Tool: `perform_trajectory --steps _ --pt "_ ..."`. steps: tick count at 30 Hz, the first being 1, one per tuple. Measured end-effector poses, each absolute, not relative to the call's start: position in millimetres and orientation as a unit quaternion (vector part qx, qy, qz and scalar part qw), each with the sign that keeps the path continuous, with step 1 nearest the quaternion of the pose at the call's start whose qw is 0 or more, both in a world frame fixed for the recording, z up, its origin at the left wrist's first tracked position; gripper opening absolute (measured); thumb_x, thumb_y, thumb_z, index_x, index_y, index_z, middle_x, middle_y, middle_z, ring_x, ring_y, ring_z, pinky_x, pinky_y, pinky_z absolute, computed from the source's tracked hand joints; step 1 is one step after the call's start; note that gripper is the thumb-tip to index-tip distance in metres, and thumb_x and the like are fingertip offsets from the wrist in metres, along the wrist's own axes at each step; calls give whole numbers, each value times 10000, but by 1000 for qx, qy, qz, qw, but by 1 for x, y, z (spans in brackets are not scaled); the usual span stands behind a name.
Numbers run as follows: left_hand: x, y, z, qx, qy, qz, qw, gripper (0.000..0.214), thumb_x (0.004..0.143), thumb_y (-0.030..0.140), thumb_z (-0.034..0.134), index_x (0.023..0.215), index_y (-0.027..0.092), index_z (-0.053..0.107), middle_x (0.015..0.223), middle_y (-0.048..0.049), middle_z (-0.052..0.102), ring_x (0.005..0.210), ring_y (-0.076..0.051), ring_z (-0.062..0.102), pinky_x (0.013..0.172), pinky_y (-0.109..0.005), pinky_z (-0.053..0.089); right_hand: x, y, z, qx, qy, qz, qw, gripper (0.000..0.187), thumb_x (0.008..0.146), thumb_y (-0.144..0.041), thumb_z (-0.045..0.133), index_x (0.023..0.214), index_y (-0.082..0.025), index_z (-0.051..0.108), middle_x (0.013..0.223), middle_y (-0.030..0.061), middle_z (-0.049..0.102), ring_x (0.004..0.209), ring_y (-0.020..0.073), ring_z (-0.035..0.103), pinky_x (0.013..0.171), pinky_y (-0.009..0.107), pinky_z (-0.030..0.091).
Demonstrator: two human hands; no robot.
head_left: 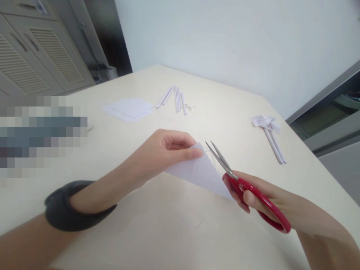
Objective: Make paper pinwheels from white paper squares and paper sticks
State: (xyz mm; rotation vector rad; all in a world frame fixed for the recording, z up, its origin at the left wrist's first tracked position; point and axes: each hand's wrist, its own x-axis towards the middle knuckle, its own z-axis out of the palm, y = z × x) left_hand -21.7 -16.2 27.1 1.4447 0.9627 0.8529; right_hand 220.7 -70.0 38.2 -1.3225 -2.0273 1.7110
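Between the thumb and fingers of my left hand (171,148) is a white sheet of paper (202,174), pinched near its upper corner and seemingly folded into a triangle. My right hand (261,191) grips a pair of scissors (239,183) with red handles. Their metal blades point up and left, slightly parted, close beside the paper's right edge. Whether the lower blade touches the paper, I cannot tell. Part of my left fingers is hidden behind the paper.
Loose white sheets (129,108) lie at the back left. Beside them are several rolled paper sticks (177,98) and a few small bits (189,108). Paper pinwheels (268,129) on sticks rest near the table's (140,232) right edge. A wall (230,41) stands behind.
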Motion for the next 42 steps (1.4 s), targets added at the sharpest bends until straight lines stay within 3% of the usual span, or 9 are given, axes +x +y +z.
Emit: perform_trajectory --steps 9,18,22,29,36,42 --pt "-21 -18 28 614 429 353 561 185 708 355 673 634 193 623 610 32 619 534 -99 546 456 -162 384 224 -71 39 -436 -701 560 71 289 930 -435 337 863 -198 489 794 28 455 711 142 418 615 259 371" --pt "-13 -22 27 584 434 334 599 158 691 309 696 610 187 637 596 37 635 535 -93 556 475 -166 397 216 -72 40 -466 -639 609 61 302 919 -446 391 784 -185 459 718 -32 437 456 29 281 376 188 200" --pt "-9 -25 28 562 441 302 632 113 687 263 701 634 180 646 628 18 667 545 -108 582 470 -171 424 216 -75 38 -484 -617 618 63 280 933 -409 379 791 -184 467 653 -58 401 378 2 232 347 193 161" --pt "-9 -26 30 569 420 249 662 208 714 378 671 704 173 635 799 -42 707 719 -190 653 619 -262 504 215 -77 32 -479 -613 622 92 222 946 -316 380 799 -187 485 602 -59 372 441 41 270 409 187 231" --pt "-9 -26 28 570 424 252 657 221 717 387 657 694 172 609 780 -34 695 699 -191 651 599 -270 497 207 -75 35 -467 -625 615 115 253 919 -364 430 748 -184 473 685 -39 424 571 66 372 533 173 348" --pt "-8 -26 28 569 423 250 660 229 718 390 656 698 170 595 785 -37 688 699 -186 642 609 -276 493 208 -76 37 -461 -624 619 124 261 905 -376 456 728 -184 469 655 -49 398 540 63 363 531 170 372"
